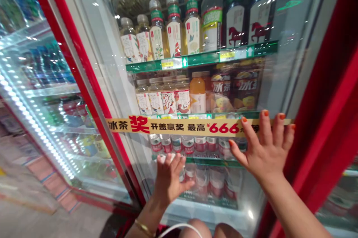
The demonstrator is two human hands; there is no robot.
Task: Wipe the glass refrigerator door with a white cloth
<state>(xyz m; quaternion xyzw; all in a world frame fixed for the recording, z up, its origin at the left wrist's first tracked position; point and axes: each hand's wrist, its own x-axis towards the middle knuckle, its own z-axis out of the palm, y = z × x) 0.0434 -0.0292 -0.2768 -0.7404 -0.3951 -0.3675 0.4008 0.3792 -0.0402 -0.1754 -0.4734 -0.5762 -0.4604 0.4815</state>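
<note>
Both hands are open, fingers spread, palms facing the glass door (279, 77) of a red-framed drinks fridge. They look flat on the glass, but contact can't be confirmed from this view. Door's long axis runs upright, leaning in frame from the wide lens. Left hand (171, 180) is low and center, just right of the red door frame (84, 81), below the yellow promo strip (184, 127). Right hand (261, 150) is higher and further right, fingertips reaching over the strip's right end, nearer the red post (321, 118) at right. Gold bangle (144, 228) on left wrist; white strap (179, 229) across the bottom edge. Neither hand is holding anything. Behind the glass: tea bottles (175, 29) on the top shelf in view, above a green shelf rail (201, 58); an orange drink bottle (197, 92) and iced tea packs (246, 85) one shelf down; red-capped bottles (188, 144) behind and below the strip. Neighboring glass-door fridge (53, 81) with a bright LED strip (36, 130) at left. Tiled floor (28, 219) at lower left, blurred.
</note>
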